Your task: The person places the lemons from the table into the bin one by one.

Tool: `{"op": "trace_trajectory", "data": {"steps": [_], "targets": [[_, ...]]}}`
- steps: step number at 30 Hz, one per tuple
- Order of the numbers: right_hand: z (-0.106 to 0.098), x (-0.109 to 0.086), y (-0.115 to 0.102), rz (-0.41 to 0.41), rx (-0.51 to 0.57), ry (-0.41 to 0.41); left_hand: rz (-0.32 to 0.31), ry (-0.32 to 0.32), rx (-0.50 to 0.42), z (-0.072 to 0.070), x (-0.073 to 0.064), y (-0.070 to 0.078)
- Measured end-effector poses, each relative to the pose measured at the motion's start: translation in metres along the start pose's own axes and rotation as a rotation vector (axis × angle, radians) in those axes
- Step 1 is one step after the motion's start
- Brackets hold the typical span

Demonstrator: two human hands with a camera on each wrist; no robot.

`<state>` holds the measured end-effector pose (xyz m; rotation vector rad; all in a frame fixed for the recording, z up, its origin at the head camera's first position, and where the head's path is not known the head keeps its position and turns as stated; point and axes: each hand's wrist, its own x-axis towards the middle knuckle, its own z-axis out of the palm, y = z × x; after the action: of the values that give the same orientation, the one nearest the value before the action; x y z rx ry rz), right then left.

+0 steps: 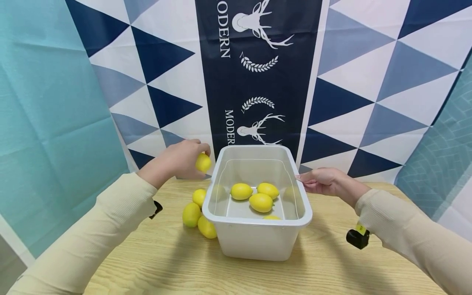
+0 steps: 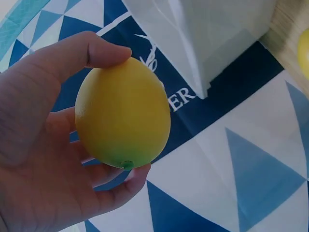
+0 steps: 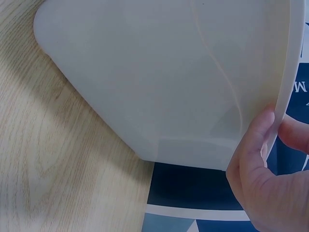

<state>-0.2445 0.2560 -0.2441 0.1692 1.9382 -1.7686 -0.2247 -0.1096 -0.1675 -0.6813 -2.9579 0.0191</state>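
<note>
A yellow lemon (image 2: 123,113) with a green tip sits between the thumb and curled fingers of my left hand (image 1: 185,157), raised to the left of the bin's rim. The light grey plastic bin (image 1: 254,241) stands on the table, with several lemons (image 1: 261,203) lying on its floor. At the bin's right side my right hand (image 1: 324,181) pinches the rim; in the right wrist view its thumb and fingers (image 3: 258,133) lie on either side of that edge. Three more lemons (image 1: 191,214) rest on the table against the bin's left side.
The wooden table (image 1: 155,262) runs up to a patterned cloth (image 1: 258,82) hanging behind the bin. Teal cloth (image 1: 55,114) hangs on the left side, and another teal patterned cloth (image 1: 435,164) on the right.
</note>
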Motion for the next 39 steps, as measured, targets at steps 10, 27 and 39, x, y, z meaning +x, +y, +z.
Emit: {"op": "trace_trajectory", "data": {"steps": [10,27,39], "targets": [[0.000,0.001,0.001,-0.014,-0.014,-0.011,0.083,-0.081,-0.067,-0.010,0.013,0.016],[0.000,-0.001,0.001,-0.009,-0.018,-0.009,0.115,-0.160,-0.050,-0.009,0.044,0.055],[0.001,-0.001,0.001,0.003,-0.021,0.020,0.134,-0.146,-0.038,0.013,0.067,0.061]]}}
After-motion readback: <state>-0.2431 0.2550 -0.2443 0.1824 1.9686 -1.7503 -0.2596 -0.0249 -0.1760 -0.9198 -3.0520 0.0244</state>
